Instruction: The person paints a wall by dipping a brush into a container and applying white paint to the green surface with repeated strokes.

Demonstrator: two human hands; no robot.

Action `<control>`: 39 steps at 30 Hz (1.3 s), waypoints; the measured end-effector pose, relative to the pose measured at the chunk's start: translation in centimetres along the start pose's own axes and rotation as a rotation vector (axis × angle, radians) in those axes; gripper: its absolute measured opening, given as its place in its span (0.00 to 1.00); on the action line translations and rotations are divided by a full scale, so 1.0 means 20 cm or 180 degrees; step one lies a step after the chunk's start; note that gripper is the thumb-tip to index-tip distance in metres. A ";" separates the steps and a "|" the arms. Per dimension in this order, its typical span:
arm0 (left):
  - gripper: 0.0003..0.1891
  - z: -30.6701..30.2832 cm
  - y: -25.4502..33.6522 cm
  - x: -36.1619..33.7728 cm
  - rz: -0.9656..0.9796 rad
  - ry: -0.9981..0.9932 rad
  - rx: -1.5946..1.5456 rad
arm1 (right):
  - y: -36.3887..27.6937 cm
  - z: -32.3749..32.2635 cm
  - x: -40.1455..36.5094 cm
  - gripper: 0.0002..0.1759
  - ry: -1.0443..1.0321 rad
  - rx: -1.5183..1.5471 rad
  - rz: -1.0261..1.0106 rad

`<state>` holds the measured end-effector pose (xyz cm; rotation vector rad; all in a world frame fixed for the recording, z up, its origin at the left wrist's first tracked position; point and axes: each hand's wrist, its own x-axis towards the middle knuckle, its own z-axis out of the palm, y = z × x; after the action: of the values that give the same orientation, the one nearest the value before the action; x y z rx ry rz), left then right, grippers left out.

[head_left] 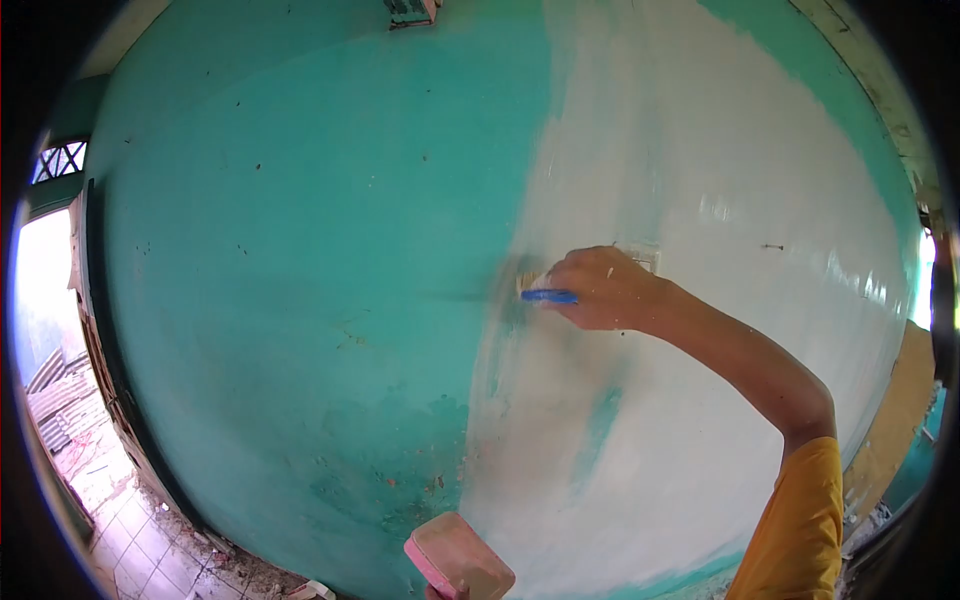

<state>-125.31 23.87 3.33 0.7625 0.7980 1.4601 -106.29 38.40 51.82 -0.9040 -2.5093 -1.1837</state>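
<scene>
My right hand (605, 290) is closed around a paintbrush (550, 296) with a blue handle. The pale bristles meet the wall (340, 200) where the green surface borders a broad whitish painted area (720, 330). At the bottom edge, a pink tub (430, 566) with rounded corners is tilted toward me, and pale paint shows inside it. Only a bit of my left hand (434, 593) is visible, gripping the tub from below; most of its fingers are out of frame.
A wall switch plate (645, 258) sits just behind my right hand. Further right, a nail (773, 246) sticks out. A small box (411, 12) is fixed at the top. At left is an open doorway (50, 290) with a tiled floor (140, 540) and debris; a tan board (895, 420) leans at right.
</scene>
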 end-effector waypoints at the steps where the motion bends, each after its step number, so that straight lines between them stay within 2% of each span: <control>1: 0.39 0.01 0.01 0.01 0.0002 -0.0015 0.0007 | 0.00 -0.03 0.01 0.14 -0.0212 0.0013 0.0246; 2: 0.39 0.01 0.01 0.00 -0.0006 -0.0026 0.0017 | 0.01 -0.06 0.02 0.20 -0.0431 0.0034 0.0495; 3: 0.39 0.01 0.01 0.00 -0.0017 -0.0032 0.0024 | 0.06 -0.15 0.07 0.30 -0.0295 0.0244 0.0494; 5: 0.39 0.02 0.02 -0.02 -0.0052 -0.0024 0.0041 | 0.18 -0.34 0.22 0.36 -0.0629 -0.0269 0.1241; 7: 0.38 0.01 0.02 -0.05 -0.0112 0.0014 0.0063 | 0.43 -0.40 0.35 0.38 0.0353 -0.0686 0.1113; 9: 0.38 0.00 0.00 -0.09 -0.0209 0.0085 0.0090 | 0.50 -0.48 0.42 0.33 0.1146 -0.0948 0.1506; 10: 0.38 0.00 -0.02 -0.08 -0.0106 0.0113 0.0079 | 0.51 -0.49 0.44 0.26 0.1204 -0.1233 0.1463; 11: 0.38 -0.01 -0.04 -0.07 -0.0010 0.0145 0.0068 | 0.49 -0.42 0.42 0.26 0.1148 -0.1168 0.1463; 13: 0.39 -0.02 -0.01 -0.09 -0.0102 0.0199 0.0120 | 0.46 -0.27 0.37 0.16 0.1999 -0.1222 0.0651; 14: 0.40 -0.01 0.00 -0.09 -0.0077 0.0261 0.0131 | 0.39 -0.15 0.31 0.11 0.1775 -0.1302 0.0508; 15: 0.41 -0.01 0.02 -0.11 -0.0050 0.0317 0.0143 | 0.22 -0.04 0.22 0.11 0.1583 -0.1127 0.0500; 16: 0.31 -0.01 0.03 -0.12 -0.0124 0.0205 -0.0356 | 0.13 0.13 0.14 0.14 0.1276 -0.1365 0.0405; 17: 0.31 -0.03 0.03 -0.13 -0.0171 0.0237 -0.0355 | -0.03 0.27 0.02 0.15 0.1082 -0.1212 0.0116; 19: 0.34 -0.10 -0.02 -0.10 -0.0028 0.0272 -0.0351 | -0.35 0.56 -0.21 0.17 0.0589 -0.0703 -0.0124; 20: 0.32 -0.14 -0.05 -0.10 -0.0003 0.0276 -0.0278 | -0.51 0.66 -0.31 0.17 0.0715 -0.0429 -0.0290; 22: 0.32 -0.16 -0.03 -0.11 0.0005 0.0281 -0.0266 | -0.76 0.78 -0.44 0.17 0.0196 0.0198 -0.0252; 25: 0.33 -0.20 0.01 -0.12 0.0072 0.0264 -0.0264 | -0.78 0.80 -0.45 0.17 0.0363 0.0670 -0.0262; 27: 0.34 -0.22 0.01 -0.14 0.0039 0.0291 -0.0283 | -0.65 0.67 -0.34 0.14 -0.0085 0.0605 0.0427; 28: 0.34 -0.24 0.01 -0.15 0.0016 0.0276 -0.0233 | -0.56 0.59 -0.26 0.15 -0.0112 0.0468 0.0972; 29: 0.35 -0.26 0.01 -0.16 -0.0005 0.0255 -0.0182 | -0.47 0.54 -0.21 0.22 0.0598 0.0415 0.1091; 30: 0.35 -0.28 0.01 -0.16 -0.0067 0.0280 -0.0167 | -0.43 0.39 -0.14 0.30 0.0658 0.0558 0.1502; 31: 0.35 -0.29 0.00 -0.16 -0.0091 0.0265 -0.0192 | -0.37 0.34 -0.10 0.24 0.1187 0.0311 0.1465; 32: 0.35 -0.30 0.00 -0.16 -0.0114 0.0250 -0.0217 | -0.32 0.33 -0.08 0.18 0.1872 -0.0078 0.1014; 33: 0.35 -0.30 0.00 -0.17 -0.0167 0.0272 -0.0204 | -0.30 0.35 -0.08 0.18 0.1827 -0.0047 0.1038; 35: 0.36 -0.31 0.01 -0.17 -0.0172 0.0303 -0.0178 | -0.30 0.39 -0.08 0.13 0.2170 -0.0457 0.0773; 36: 0.36 -0.32 0.01 -0.17 -0.0215 0.0325 -0.0175 | -0.41 0.45 -0.13 0.10 0.1895 -0.0400 0.1019; 39: 0.36 -0.33 0.01 -0.17 -0.0255 0.0353 -0.0159 | -0.71 0.83 -0.37 0.17 0.0823 -0.0397 0.1009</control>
<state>-130.86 20.14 -0.13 0.6093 0.8636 1.4544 -108.31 40.77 28.94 -1.0561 -2.0215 -1.2678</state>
